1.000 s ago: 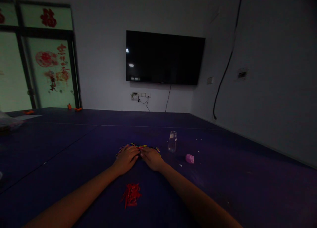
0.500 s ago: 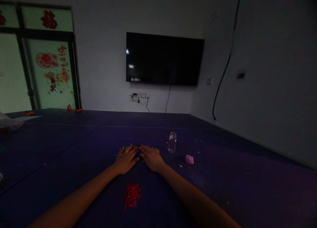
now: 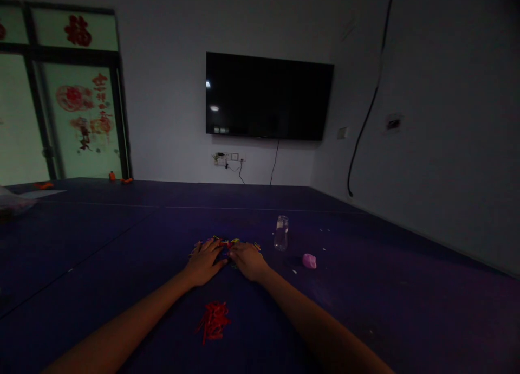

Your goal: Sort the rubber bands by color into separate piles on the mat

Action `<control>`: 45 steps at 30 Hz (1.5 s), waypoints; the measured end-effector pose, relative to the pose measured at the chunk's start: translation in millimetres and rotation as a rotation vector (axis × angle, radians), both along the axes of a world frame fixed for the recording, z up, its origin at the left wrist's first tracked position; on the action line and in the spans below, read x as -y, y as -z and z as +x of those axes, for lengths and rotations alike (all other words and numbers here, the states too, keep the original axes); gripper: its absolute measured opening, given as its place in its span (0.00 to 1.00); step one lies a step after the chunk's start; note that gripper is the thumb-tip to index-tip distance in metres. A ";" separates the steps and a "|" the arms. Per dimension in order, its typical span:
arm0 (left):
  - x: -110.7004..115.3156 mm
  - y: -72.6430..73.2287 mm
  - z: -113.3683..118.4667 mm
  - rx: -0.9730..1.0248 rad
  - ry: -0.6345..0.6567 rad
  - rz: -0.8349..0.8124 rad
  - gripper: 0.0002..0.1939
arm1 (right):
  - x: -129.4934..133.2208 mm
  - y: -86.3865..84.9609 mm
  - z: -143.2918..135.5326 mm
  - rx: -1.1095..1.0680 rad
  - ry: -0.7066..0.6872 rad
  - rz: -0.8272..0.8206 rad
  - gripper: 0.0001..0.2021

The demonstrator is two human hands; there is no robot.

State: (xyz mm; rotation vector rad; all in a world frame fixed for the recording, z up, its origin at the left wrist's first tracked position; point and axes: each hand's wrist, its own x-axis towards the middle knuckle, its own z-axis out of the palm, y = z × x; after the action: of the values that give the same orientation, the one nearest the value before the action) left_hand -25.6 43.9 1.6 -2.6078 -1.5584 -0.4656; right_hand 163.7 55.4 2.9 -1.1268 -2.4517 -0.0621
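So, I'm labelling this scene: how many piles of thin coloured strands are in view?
2: the red pile, nearer the camera, and the mixed-colour pile, farther, partly covered by the left hand and right hand. Others may be hidden under them.

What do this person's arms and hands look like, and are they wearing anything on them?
Both arms show bare from the hands down to the bottom edge of the picture, with no sleeve in view. The left hand and the right hand wear no gloves, and no watch or bracelet shows at either wrist. The picture is too dim to tell about small rings or nail colour.
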 end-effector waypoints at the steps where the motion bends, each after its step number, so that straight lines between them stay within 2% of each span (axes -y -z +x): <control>1: 0.2 -0.2 0.1 0.000 -0.003 -0.004 0.26 | 1.4 -1.1 -0.3 -0.004 0.004 0.011 0.18; 8: 3.2 -2.1 1.7 0.033 -0.006 0.038 0.25 | 3.9 -2.9 -1.2 -0.047 0.073 0.064 0.17; 15: 5.5 -3.1 2.9 0.090 0.062 0.132 0.21 | 1.7 -1.7 -0.3 0.004 -0.008 0.071 0.16; 25: 3.0 0.5 1.9 0.051 0.009 0.086 0.22 | 1.4 1.1 0.0 0.038 0.011 0.050 0.17; 35: 1.8 4.0 0.2 0.073 0.047 0.200 0.20 | -3.9 4.5 0.1 0.021 -0.029 0.018 0.17; 41: -0.4 7.3 -0.2 0.067 -0.054 0.269 0.20 | 0.4 1.4 -0.6 0.042 0.026 0.024 0.17; 45: -1.6 10.1 0.3 0.046 -0.144 0.241 0.20 | 2.1 0.8 -0.1 0.006 0.038 0.047 0.17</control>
State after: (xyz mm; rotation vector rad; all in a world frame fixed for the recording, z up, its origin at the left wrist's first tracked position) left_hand -25.3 45.4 -8.5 -2.3052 -1.5797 -0.6602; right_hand 163.6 53.3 2.1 -1.1549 -2.4211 -0.1348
